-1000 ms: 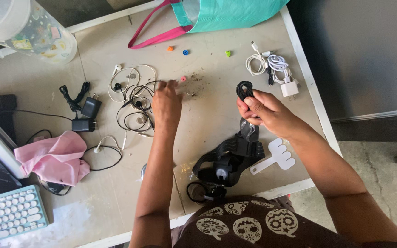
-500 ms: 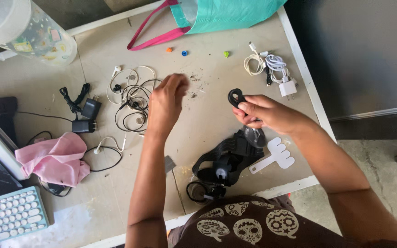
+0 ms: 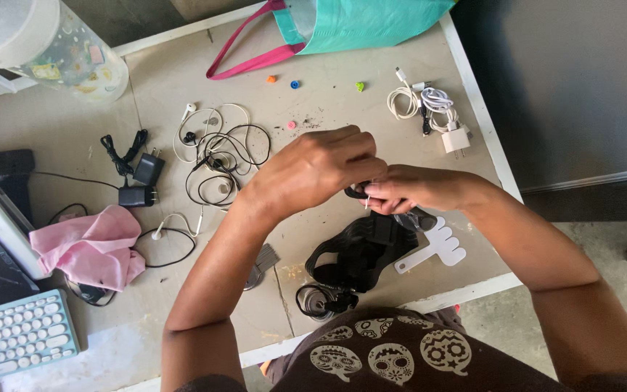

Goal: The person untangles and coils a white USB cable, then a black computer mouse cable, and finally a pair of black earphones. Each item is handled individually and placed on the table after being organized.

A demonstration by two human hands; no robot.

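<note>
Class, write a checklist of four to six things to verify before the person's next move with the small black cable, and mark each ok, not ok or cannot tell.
1. Both hands on the black cable: ok; left hand and right hand meet over it.
2. Coil fully gathered: cannot tell, the fingers hide it.
3. Tie in the fingers: cannot tell.
4. Black strap away from the hands: ok, it lies below them.
5. Tangled earphones apart: ok.

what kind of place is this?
Probably a home desk or makeshift workbench: a worn table strewn with tangled earphones, chargers and a keyboard. Both hands meet on a small black cable.
</note>
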